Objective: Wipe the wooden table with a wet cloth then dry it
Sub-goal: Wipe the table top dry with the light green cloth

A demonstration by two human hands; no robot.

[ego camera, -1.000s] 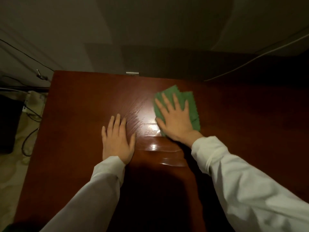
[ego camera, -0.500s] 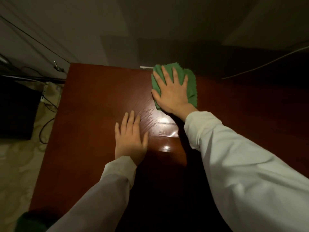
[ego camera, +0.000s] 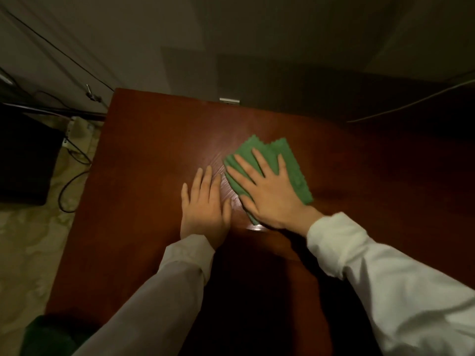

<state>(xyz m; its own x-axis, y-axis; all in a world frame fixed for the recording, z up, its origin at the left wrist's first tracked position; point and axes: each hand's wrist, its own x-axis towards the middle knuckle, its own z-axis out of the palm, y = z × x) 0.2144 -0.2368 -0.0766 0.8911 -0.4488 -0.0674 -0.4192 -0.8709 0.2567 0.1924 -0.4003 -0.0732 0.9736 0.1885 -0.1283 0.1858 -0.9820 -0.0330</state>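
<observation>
A dark reddish wooden table (ego camera: 144, 155) fills the middle of the view. A folded green cloth (ego camera: 295, 173) lies flat on it right of centre. My right hand (ego camera: 267, 191) presses down on the cloth with fingers spread, covering its near half. My left hand (ego camera: 205, 206) rests palm down on the bare wood just left of the cloth, fingers together, holding nothing. A wet, shiny streak (ego camera: 231, 199) shows on the wood between the two hands.
The table's far edge meets a pale wall (ego camera: 231, 34), with a small white fitting (ego camera: 229, 100) at that edge. Left of the table are a dark box (ego camera: 23, 160), cables (ego camera: 72, 181) and pale floor (ego camera: 23, 253). A cord (ego camera: 411, 104) runs at the far right.
My right hand slid the green cloth out to the far table edge, then pulled it back toward me to the middle. My left hand stayed flat on the wood.
</observation>
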